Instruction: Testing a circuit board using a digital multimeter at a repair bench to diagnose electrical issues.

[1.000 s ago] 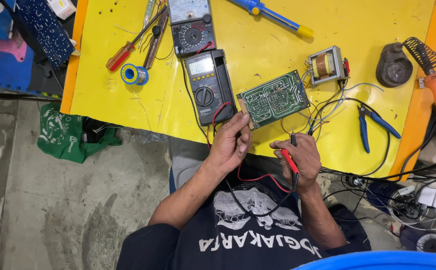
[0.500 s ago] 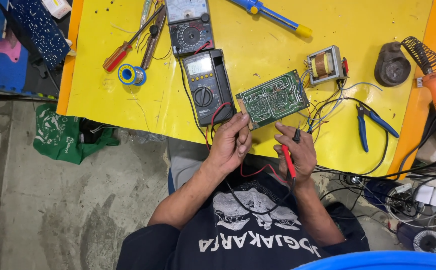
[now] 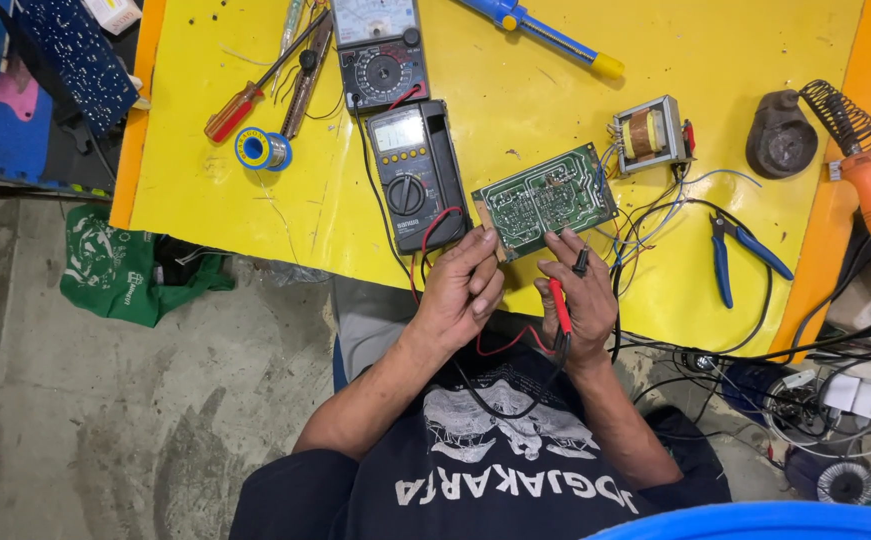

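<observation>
At the yellow table's (image 3: 255, 215) near edge, the left hand (image 3: 463, 290) is pinching the thin, rigid, likely fragile green circuit board (image 3: 545, 198) by its corner; the right hand (image 3: 580, 295) beside it is gripping red and black probes (image 3: 560, 305).

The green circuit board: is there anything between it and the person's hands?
Nothing visible does. The flat green circuit board lies on the yellow table, and the left hand sits right at its near corner. The right hand, holding the red probe and black probe, is just below its near edge.
</observation>
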